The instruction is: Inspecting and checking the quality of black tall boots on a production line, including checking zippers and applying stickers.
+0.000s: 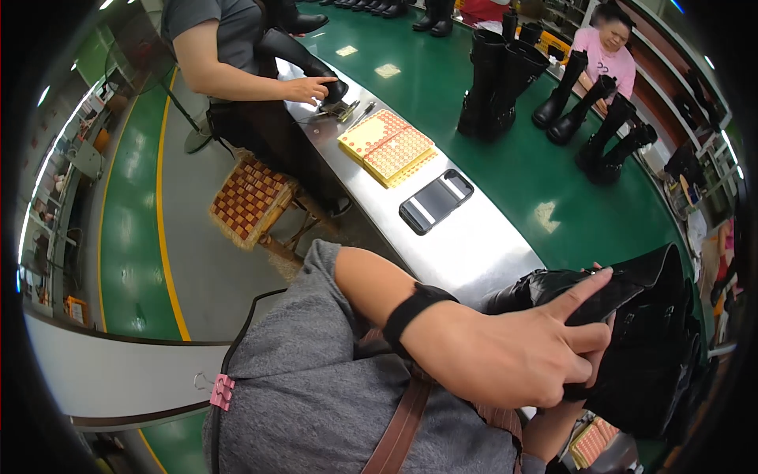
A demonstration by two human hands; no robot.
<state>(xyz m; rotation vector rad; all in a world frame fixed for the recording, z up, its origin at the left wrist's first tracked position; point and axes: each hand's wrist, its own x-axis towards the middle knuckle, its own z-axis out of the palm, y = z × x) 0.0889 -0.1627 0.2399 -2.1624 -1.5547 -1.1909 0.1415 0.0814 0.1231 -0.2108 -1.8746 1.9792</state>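
A black boot [643,340] with straps and buckles lies at the right, close to my body. My left hand [513,351], with a black band on its wrist, is over the near part of the boot. Its index finger stretches along the dark leather, while the other fingers curl in; its thumb and anything it pinches are hidden. My right hand [605,355] comes up from below, mostly covered by the left, its visible part against the boot. More black leather [517,291] shows just beyond my left hand.
A metal ledge [489,253] holds a dark phone [436,202], a yellow stack of red-dotted sheets [388,146] and small tools [355,112]. Black boots [497,83] stand on the green surface [418,87]. A co-worker's hand [312,89] touches another boot. A woven stool [251,197] stands left.
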